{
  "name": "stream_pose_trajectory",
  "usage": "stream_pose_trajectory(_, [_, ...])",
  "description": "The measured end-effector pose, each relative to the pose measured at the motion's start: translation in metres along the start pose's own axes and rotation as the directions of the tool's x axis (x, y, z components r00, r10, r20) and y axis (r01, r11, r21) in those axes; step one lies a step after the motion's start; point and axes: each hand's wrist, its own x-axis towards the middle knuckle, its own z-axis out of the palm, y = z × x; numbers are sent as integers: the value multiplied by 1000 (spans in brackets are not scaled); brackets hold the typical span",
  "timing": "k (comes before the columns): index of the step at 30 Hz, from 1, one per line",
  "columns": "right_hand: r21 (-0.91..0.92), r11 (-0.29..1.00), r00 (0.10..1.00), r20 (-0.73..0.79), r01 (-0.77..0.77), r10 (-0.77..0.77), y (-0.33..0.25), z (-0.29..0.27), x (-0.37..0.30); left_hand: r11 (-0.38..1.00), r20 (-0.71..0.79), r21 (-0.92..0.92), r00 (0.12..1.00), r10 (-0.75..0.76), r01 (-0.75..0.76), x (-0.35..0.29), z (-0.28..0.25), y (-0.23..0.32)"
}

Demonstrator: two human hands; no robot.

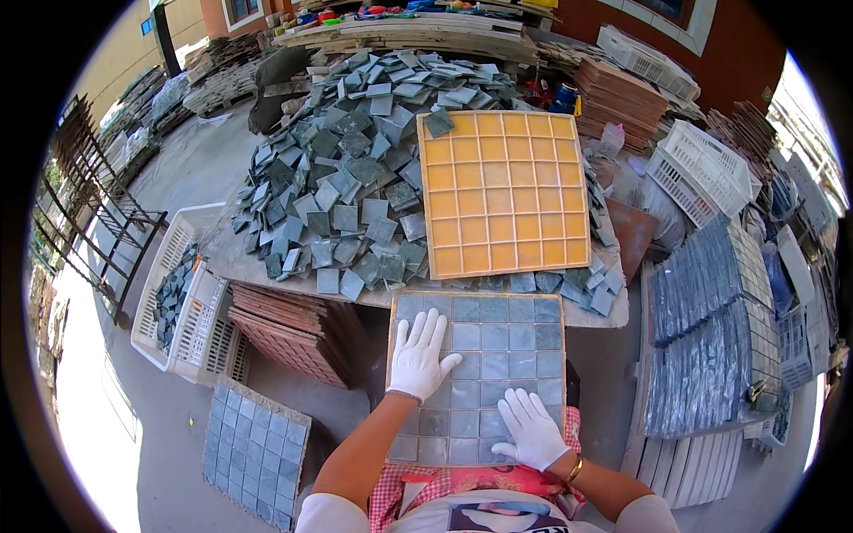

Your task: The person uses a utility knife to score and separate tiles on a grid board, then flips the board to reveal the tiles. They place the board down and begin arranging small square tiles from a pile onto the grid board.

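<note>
Dark lettering is showing at the lower edge on the white shirt [462, 518], beside a printed picture, and the frame is cutting both off. The left hand [418, 360], in a white knit glove, is resting flat on the upper left of the grey tile panel [480, 366], its fingers together and its thumb standing apart. The right hand [535, 433], gloved alike, is lying palm down near the panel's lower right corner, thumb held away from the fingers; neither is clamping anything. The panel is sitting in front of the person's body, just below the table [611, 316], its square, mottled blue-grey tiles filling a tan-edged grid. A gold-coloured bracelet [576, 468] is circling the right wrist, and a red-and-white checked cloth [384, 499] is covering the lap. Beyond the panel, a yellow grid tray [508, 197] with pale raised ribs is leaning on a heap of loose tiles [346, 204], one tile overlapping its upper left corner. To the left, a slatted white plastic crate [206, 342] is holding more tiles, and a reddish ribbed stack [289, 336] is standing beside it. On the right, glossy clear film is wrapping stacked panels [697, 369].
</note>
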Motion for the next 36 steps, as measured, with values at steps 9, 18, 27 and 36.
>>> stream_pose_trajectory(9, [55, 984, 978, -116, -169, 174, 9, 7, -43, 1000, 212, -16, 977, 29, -26, -117, -38, 18])
stream_pose_trajectory(18, [115, 961, 949, -166, -252, 269, 11, 16, -45, 997, 224, -53, 974, -35, 48, -142, -45, 26])
stream_pose_trajectory(27, [107, 932, 909, -208, -345, 361, 6, 13, -35, 1000, 52, 19, 998, -18, 17, -38, -6, 34])
stream_pose_trajectory(36, [171, 915, 877, -267, -365, 400, 7, 15, -35, 968, 154, -163, 964, 215, -190, -63, -2, 100])
